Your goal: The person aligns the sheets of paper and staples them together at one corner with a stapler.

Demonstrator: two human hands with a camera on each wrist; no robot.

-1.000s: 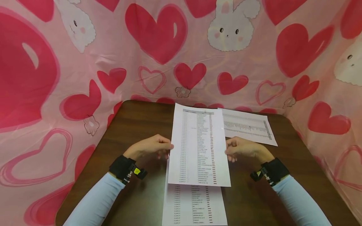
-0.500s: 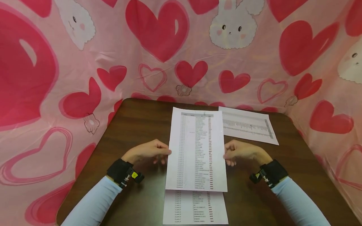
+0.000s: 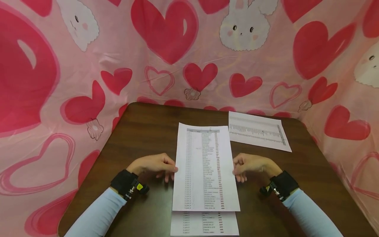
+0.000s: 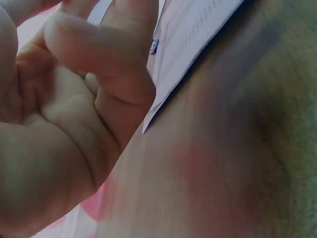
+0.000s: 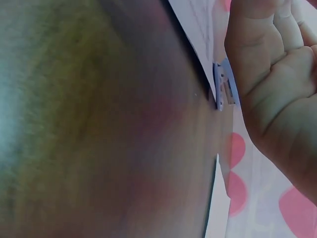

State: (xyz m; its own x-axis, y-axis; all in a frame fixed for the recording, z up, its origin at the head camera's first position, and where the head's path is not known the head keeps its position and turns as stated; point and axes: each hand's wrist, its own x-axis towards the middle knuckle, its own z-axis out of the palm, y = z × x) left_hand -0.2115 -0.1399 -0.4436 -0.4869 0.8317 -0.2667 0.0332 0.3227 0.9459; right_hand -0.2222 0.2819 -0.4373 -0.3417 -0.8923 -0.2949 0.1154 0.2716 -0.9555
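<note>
My left hand [image 3: 154,165] pinches the left edge of a printed sheet of paper [image 3: 196,171], and my right hand [image 3: 251,164] pinches its right edge at about the same height. The held sheet carries a table of text with a grey header row at the far end. Beneath it lies a second printed sheet [image 3: 195,227], mostly covered, with only its near part showing. In the left wrist view, the thumb [image 4: 104,54] overlaps the paper's side. The right wrist view shows the palm [image 5: 287,99] and a paper corner beside it.
Another printed sheet [image 3: 257,131] lies turned sideways at the back right of the dark wooden table [image 3: 148,125]. A small blue object [image 5: 225,84] shows beyond the paper in the right wrist view. A pink cloth with hearts [image 3: 165,33] hangs behind the table.
Both hands have brought the held sheet down and towards the person, so it covers more of the sheet beneath. The back-right sheet has come fully clear of the held one.
</note>
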